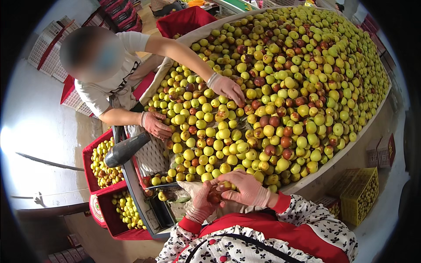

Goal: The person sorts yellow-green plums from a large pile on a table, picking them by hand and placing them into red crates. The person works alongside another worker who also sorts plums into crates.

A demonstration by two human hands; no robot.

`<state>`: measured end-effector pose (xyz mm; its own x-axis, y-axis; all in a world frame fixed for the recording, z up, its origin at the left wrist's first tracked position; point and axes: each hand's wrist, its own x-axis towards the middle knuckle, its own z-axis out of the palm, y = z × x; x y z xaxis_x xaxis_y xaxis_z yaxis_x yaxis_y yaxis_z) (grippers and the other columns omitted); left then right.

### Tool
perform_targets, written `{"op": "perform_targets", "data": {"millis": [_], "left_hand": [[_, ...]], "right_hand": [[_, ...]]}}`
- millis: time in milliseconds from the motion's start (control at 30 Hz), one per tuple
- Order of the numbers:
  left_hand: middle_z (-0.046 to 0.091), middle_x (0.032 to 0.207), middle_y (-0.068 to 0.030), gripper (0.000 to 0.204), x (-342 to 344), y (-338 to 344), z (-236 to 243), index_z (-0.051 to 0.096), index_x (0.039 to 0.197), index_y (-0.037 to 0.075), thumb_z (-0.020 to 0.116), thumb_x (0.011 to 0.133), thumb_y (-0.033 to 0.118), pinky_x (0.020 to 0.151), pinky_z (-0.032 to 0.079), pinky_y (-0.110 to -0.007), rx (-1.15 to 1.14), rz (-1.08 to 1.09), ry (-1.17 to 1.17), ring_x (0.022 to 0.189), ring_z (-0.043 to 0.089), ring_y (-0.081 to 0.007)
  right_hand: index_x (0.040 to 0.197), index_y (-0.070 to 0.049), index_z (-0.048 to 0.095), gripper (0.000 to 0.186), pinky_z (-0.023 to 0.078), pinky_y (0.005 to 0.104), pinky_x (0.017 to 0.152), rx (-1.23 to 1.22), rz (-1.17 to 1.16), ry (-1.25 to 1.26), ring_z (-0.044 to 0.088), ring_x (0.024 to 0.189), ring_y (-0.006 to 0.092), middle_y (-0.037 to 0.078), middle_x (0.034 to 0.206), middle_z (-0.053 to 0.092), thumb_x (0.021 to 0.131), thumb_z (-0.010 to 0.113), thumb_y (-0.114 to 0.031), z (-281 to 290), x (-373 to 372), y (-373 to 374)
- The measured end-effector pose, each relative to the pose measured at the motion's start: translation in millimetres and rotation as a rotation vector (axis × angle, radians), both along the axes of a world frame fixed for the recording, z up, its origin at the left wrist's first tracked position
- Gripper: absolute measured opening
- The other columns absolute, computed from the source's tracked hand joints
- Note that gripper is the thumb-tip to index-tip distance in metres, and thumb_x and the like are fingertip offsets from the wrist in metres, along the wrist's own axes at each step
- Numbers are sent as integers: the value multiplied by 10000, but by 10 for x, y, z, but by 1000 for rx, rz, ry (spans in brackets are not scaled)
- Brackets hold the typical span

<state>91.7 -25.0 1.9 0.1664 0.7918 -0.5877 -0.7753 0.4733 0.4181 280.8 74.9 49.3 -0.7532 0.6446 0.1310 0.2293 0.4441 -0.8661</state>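
In striped pink-and-white gloves, my left hand and my right hand are closed together on red-brown fruit at the bottom middle, just in front of the heap's near edge. Their fingers partly hide what they hold. Beyond them spreads a large sloping heap of round yellow-green and reddish fruit on a padded sorting bed with a pale cloth rim. Beside my left hand is a dark opening in the bed's metal end, with a loose fruit above it.
A co-worker at upper left has two gloved hands on the heap. A dark padded arm juts over the bed's end. Red-lined bins of fruit stand left, another red bin behind, yellow crates lower right, stacked crates upper left.
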Motion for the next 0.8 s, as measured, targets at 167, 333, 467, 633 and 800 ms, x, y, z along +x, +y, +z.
{"op": "perform_targets", "data": {"millis": [167, 333, 467, 633, 800], "left_hand": [[651, 1142, -101, 621, 6, -68, -111, 541, 1324, 116, 562, 938, 601, 617, 528, -315, 89, 90, -168, 844, 635, -230], [677, 1036, -90, 546, 36, -79, 21, 612, 1259, 155, 626, 910, 574, 596, 518, -317, -15, 176, -127, 798, 610, -243], [679, 1064, -86, 501, 7, -177, -50, 631, 1246, 172, 624, 922, 554, 641, 540, -333, -37, 232, -286, 834, 631, -249], [673, 1096, -87, 487, -126, -162, -109, 637, 1198, 146, 577, 945, 558, 810, 578, -417, -26, 420, -383, 953, 644, -283], [652, 1199, -135, 501, -149, -72, 40, 646, 1166, 112, 572, 945, 556, 897, 564, -482, -28, 509, -363, 1095, 619, -343]], "right_hand": [[1217, -124, 638, 372, 476, 407, 978, 269, -71, -23, 586, 1115, 291, 70, 1159, 664, 929, 623, -360, -238, -412, 298], [1129, -131, 642, 235, 495, 398, 911, 545, -25, -656, 591, 1120, 259, 60, 1128, 650, 932, 559, -226, -501, -1143, 884], [1089, -93, 647, 216, 542, 417, 816, 505, 34, -839, 665, 1010, 292, 135, 1082, 652, 901, 583, -177, -653, -1532, 970], [1184, -126, 633, 271, 507, 441, 876, 406, 139, -934, 652, 1093, 249, 97, 1067, 717, 937, 575, -223, -528, -1557, 1007], [1223, -171, 583, 345, 444, 495, 925, 392, 146, -860, 646, 1084, 263, 62, 1081, 710, 907, 593, -308, -587, -1402, 1045]]}}
